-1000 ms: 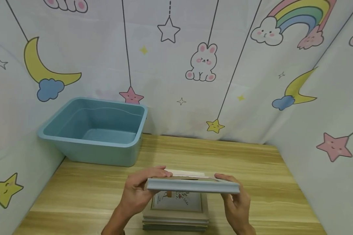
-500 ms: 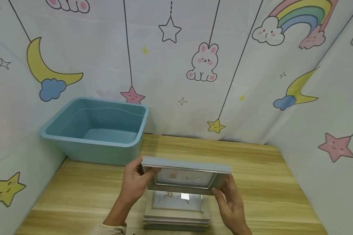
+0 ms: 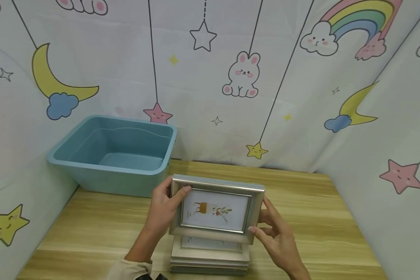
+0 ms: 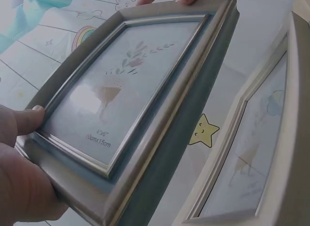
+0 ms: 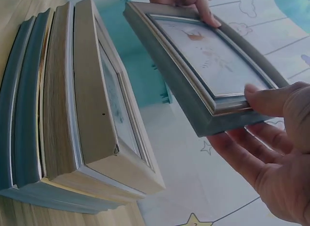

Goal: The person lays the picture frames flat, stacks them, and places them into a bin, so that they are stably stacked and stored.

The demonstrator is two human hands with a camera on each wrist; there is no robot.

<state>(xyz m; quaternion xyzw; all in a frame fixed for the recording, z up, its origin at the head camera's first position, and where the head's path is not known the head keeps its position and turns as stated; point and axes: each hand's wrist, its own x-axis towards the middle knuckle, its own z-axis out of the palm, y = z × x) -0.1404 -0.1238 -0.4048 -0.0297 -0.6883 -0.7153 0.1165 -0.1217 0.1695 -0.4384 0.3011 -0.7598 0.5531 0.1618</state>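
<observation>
A picture frame (image 3: 215,210) with a silver-beige border and blue-grey sides is held tilted in the air, its glazed front toward the head camera. My left hand (image 3: 162,208) grips its left end, thumb on the front. At the opposite end my right hand (image 3: 278,237) pinches the lower right part, thumb on the border and fingers behind. Below the held frame lies a stack of picture frames (image 3: 210,256); in the right wrist view the stacked frames (image 5: 53,100) show blue-grey, wood-brown and cream edges. The held frame hides part of the top one.
A blue plastic tub (image 3: 112,167) stands at the back left of the wood-grain table (image 3: 311,217). Behind the table hangs a white cloth (image 3: 203,97) printed with stars, moons and a rabbit. Similar cloth lines both sides.
The held frame has tipped from nearly edge-on to showing its front picture. Both hands have turned with it and keep their hold. The stack and tub have stayed put.
</observation>
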